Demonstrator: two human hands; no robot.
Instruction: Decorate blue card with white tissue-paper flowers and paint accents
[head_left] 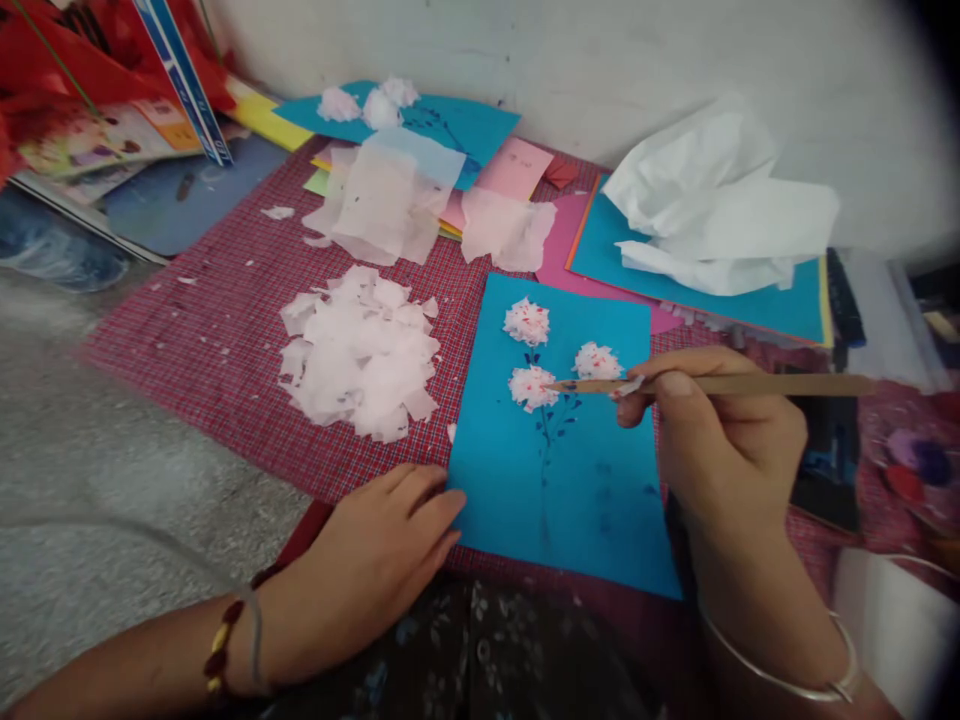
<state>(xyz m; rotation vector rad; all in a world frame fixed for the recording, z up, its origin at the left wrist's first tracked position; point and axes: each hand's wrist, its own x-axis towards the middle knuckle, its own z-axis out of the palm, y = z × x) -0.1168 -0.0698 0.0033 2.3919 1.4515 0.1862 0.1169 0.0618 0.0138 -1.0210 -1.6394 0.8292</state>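
Observation:
A blue sheet (592,510) lies in front of me, bearing three round white paper blossoms with red specks and a dark painted stem. My right hand (720,440) grips a thin wooden stick (780,385); its tip reaches the lower-left blossom (532,387). A small scrap of white paper shows at my right fingertips. My left hand (382,550) rests flat with its fingers loosely spread on the lower left edge of the blue sheet, holding nothing. Left of the sheet is a heap of torn white paper pieces (364,355).
A red checkered cloth (225,300) covers the table. Behind are a second blue sheet with white blossoms (480,125), thin white paper squares (382,195) and crumpled white paper (720,200) against the wall. A white container (892,620) stands at the lower right.

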